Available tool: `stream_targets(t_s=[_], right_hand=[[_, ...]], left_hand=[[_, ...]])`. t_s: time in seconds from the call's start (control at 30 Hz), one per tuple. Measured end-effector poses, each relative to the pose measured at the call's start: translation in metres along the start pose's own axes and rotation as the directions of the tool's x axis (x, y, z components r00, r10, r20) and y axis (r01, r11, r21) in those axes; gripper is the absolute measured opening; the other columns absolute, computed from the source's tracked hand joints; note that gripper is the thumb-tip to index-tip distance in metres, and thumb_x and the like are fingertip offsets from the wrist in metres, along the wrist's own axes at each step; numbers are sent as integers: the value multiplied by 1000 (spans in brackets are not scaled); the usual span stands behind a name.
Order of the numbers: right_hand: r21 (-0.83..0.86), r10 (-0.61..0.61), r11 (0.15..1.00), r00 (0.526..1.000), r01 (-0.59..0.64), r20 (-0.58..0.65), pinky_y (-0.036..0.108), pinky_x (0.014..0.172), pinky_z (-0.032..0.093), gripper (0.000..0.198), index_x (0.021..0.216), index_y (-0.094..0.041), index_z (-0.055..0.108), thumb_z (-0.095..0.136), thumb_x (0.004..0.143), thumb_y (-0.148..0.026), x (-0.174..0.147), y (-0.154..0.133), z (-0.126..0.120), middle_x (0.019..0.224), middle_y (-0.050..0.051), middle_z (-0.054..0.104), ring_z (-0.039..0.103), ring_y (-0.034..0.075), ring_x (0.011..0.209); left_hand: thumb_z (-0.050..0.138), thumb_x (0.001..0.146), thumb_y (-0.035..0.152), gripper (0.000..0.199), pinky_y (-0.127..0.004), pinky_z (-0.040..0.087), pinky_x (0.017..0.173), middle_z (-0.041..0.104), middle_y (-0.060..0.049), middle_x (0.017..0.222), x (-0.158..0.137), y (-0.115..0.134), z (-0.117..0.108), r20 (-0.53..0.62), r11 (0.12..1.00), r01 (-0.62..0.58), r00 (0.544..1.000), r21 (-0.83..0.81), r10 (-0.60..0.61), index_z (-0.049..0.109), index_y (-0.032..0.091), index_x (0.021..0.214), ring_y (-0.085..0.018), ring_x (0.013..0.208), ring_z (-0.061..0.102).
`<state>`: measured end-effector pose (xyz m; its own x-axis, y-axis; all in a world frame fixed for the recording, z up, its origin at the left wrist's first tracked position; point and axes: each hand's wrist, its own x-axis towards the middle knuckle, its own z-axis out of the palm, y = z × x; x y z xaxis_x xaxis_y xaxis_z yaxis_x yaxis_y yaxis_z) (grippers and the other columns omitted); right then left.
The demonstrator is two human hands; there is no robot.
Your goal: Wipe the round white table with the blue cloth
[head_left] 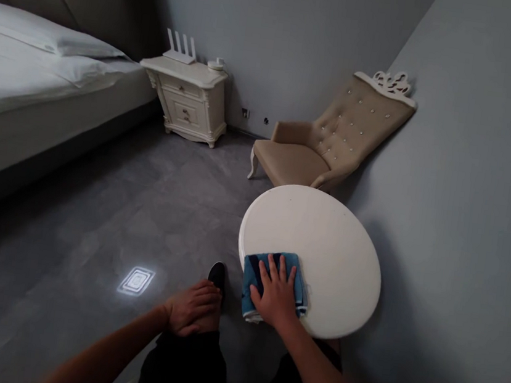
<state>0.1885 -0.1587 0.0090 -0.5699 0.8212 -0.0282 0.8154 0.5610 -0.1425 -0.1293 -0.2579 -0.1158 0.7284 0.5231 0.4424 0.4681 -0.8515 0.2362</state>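
Observation:
My right hand (pixel 276 293) lies flat with spread fingers on a folded blue towel (pixel 251 284) with dark navy patches and a white edge. The towel rests at the near left rim of a round white table (pixel 324 237), and part of it hangs past that rim. My left hand (pixel 194 308) is draped over my bare left knee, its fingers lying side by side with nothing in them.
Behind the table stands a tan tufted armchair (pixel 296 162) against the wall. A cream nightstand (pixel 191 106) carries a white router (pixel 179 56) and a small round white object (pixel 216 64). At the left is a bed (pixel 26 89). Light makes a square pattern on the grey floor (pixel 107 217).

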Motion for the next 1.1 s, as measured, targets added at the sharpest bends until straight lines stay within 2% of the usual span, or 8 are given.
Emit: stream_targets(t_s=[0.07, 0.17, 0.53, 0.7, 0.77, 0.87, 0.97, 1.1], right_hand=[[-15, 11, 1000, 1000, -11, -2, 80, 138, 4, 77, 180, -27, 41, 45, 114, -67, 18, 8, -5, 191, 6, 20, 11, 46, 177], [-74, 83, 994, 996, -84, -17, 81, 137, 7, 74, 180, -26, 42, 44, 115, -63, 70, 32, -14, 190, 8, 24, 14, 46, 176], [-127, 364, 916, 922, -380, -132, 85, 134, 17, 78, 181, -23, 38, 26, 117, -64, 318, 158, -44, 189, 14, 25, 22, 49, 171], [-153, 426, 885, 897, -441, -121, 85, 131, 20, 81, 183, -21, 33, 18, 117, -66, 386, 195, -50, 189, 17, 23, 19, 50, 171], [-140, 431, 884, 894, -445, -121, 86, 131, 18, 82, 183, -21, 33, 17, 117, -66, 394, 199, -50, 189, 17, 22, 18, 51, 171], [-123, 424, 891, 897, -438, -125, 86, 131, 17, 80, 182, -19, 33, 17, 117, -63, 382, 187, -49, 189, 18, 21, 18, 51, 171], [-152, 383, 905, 917, -397, -115, 85, 131, 16, 79, 183, -18, 33, 19, 117, -61, 346, 158, -49, 190, 19, 21, 19, 51, 170], [-183, 314, 930, 947, -320, -62, 82, 134, 13, 78, 184, -21, 31, 25, 117, -61, 276, 108, -46, 191, 15, 18, 16, 48, 173]], left_hand=[[49, 103, 50, 64, -62, 46, 125, 77, -20, 144, 0, -1, 2, -11, 1000, -5, 1000, -8, 4, 65, 15, 154, -40, 140, 65], [48, 102, 51, 65, -64, 44, 127, 75, -21, 146, -5, -5, 7, -22, 999, 1, 1000, -39, -2, 66, 16, 154, -41, 143, 63], [43, 104, 60, 73, -68, 41, 131, 70, -22, 156, -39, -28, 22, -77, 994, 28, 996, -109, -37, 60, 15, 159, -43, 157, 54], [45, 104, 59, 72, -67, 41, 132, 67, -20, 161, -45, -29, 20, -30, 990, 51, 998, -133, -56, 61, 16, 160, -42, 158, 54], [44, 104, 59, 73, -68, 41, 132, 67, -20, 161, -47, -29, 22, -32, 990, 61, 997, -131, -66, 60, 15, 160, -42, 159, 53], [42, 104, 60, 73, -69, 44, 130, 69, -21, 159, -47, -29, 26, -38, 989, 79, 996, -125, -84, 61, 17, 159, -43, 157, 55], [43, 104, 59, 71, -68, 44, 130, 71, -20, 156, -41, -28, 24, -40, 994, 48, 998, -102, -53, 62, 18, 158, -43, 155, 57], [42, 106, 56, 68, -67, 42, 132, 72, -21, 155, -27, -21, 13, -19, 996, 37, 999, -75, -39, 65, 16, 155, -41, 154, 58]])
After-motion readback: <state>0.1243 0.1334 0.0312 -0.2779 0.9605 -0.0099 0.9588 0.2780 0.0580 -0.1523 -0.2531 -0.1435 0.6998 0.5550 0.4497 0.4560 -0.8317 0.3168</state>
